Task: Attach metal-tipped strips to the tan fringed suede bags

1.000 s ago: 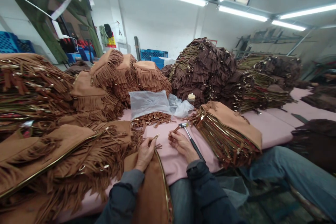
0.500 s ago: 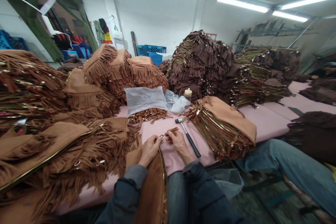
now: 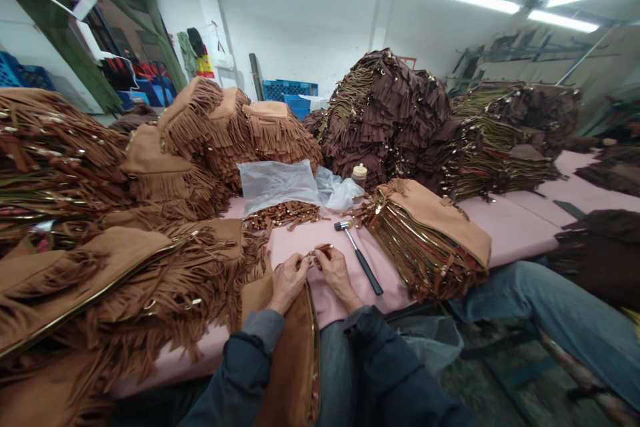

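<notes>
My left hand (image 3: 289,280) is closed in a pinch at the zipper end of a brown suede bag (image 3: 286,373), which lies over my lap with its gold zipper edge to the right. A tiny metal zipper pull shows at its fingertips. My right hand (image 3: 336,275) pinches a short brown leather strip (image 3: 326,247), its fingertips almost meeting those of the left. Beside the right hand a hammer (image 3: 361,257) with a black handle rests on the pink tabletop (image 3: 293,238). Just behind the hands lies a heap of similar brown strips (image 3: 283,215), partly under a clear plastic bag (image 3: 277,185).
A stack of tan zippered bags (image 3: 430,233) stands at the right. Fringed tan bags (image 3: 200,280) cover the left side, and dark brown ones (image 3: 385,113) are piled behind. A small bottle (image 3: 359,175) stands near the plastic. Another person's jeans-clad leg (image 3: 540,300) reaches in from the right.
My fingertips have drawn closer together, and the strip has shifted slightly left and turned. The metal piece between them is now mostly covered. The camera view has tilted a little.
</notes>
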A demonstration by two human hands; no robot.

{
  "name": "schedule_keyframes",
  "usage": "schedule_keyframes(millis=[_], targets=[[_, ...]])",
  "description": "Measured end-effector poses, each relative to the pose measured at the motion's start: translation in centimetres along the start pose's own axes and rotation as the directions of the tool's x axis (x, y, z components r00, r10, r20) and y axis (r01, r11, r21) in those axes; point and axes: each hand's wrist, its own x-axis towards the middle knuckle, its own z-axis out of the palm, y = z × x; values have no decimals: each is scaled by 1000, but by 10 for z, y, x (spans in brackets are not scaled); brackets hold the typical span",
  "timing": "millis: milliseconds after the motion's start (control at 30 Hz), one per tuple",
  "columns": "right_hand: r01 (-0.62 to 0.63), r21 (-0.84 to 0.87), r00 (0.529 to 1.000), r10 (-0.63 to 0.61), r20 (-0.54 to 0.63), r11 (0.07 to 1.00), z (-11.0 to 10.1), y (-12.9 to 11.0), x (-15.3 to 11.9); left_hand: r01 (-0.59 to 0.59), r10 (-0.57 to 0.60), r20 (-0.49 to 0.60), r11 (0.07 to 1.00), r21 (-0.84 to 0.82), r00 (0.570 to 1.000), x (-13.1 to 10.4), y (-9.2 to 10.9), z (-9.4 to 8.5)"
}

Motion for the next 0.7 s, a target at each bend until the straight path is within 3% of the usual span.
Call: schedule_keyframes(millis=[133, 400, 600, 700], targets=[[55, -21, 998, -55, 24, 998, -1, 0, -5, 17, -17, -8, 1000, -1, 1000, 0, 1, 0], [19, 22, 994, -22, 107, 1000, -8, -11, -10, 43, -43, 16, 999, -6, 999, 2, -1, 2], [131, -70, 978, -117, 175, 989, -3, -14, -13, -18, 47, 145, 980, -196, 988, 9, -8, -8], [197, -229, 973, -163, 162, 953, 2, -8, -17, -67, 169, 270, 935, -349, 948, 11, -7, -20]])
